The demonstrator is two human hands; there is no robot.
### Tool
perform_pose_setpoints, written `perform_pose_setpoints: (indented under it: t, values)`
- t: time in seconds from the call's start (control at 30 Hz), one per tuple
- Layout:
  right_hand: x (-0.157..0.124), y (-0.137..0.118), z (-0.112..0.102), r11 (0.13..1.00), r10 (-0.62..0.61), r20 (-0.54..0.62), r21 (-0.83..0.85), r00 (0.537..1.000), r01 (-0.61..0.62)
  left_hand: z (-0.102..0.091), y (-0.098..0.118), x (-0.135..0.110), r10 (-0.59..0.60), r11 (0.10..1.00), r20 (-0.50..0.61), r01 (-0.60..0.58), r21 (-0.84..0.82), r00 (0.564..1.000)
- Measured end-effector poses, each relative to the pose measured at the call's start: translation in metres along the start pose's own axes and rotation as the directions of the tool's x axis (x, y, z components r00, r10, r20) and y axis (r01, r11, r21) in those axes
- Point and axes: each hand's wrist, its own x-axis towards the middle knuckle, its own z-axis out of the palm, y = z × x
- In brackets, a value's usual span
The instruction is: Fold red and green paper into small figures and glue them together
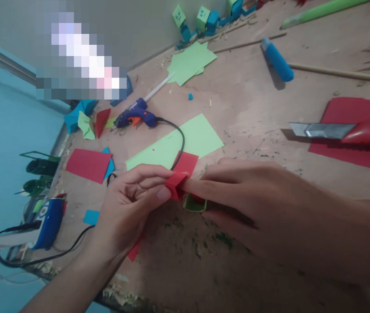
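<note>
Red folded-paper pc (178, 179) sits mid-view, pinched btwn thumb & fingers of the L hand (124, 198); R hand (253, 191) has its index fingertip against the pc's right side, can't tell if it goes inside. Small green folded pc (195, 208) is just below that finger, next to R hand's other fingers; can't tell if they grasp it. Red strip (134, 252) shows under L wrist, w/ blue paper square (91, 216) nearby. Just past the hands: red paper square (189, 161), partly on light green sheet (202, 137), w/ a black cord (183, 134) running over the sheet to the blue glue gun (135, 114). Off right, red-handled cutter (367, 132), blade out, over red sheet (344, 108). Farther: blue capped tube (278, 61) by a thin wooden stick (338, 73), then stacked green paper shapes (191, 63), & at back, by the wall, little blue-and-green paper figures (206, 19) w/ drawn faces.
</note>
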Motion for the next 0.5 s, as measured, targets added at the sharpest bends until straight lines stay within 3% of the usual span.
perform_pose_setpoints:
  t: [0.17, 0.37, 0.5]
  values:
    - [-0.001, -0.002, -0.002, 0.993, 0.108, -0.047, 0.052, 0.993, -0.106, 0.004, 0.005, -0.006, 0.101, 0.991, -0.035, -0.097, 0.091, 0.994]
    - [-0.002, -0.001, -0.003, 0.998, 0.030, -0.031, 0.058, 0.999, -0.028, 0.007, 0.007, -0.013, 0.288, 0.902, -0.048, -0.254, 0.348, 0.956]
    - [-0.001, 0.002, -0.001, 0.997, -0.014, -0.037, 0.070, 0.999, 0.017, 0.005, 0.007, -0.015, 0.328, 0.825, 0.031, -0.303, 0.477, 0.944]
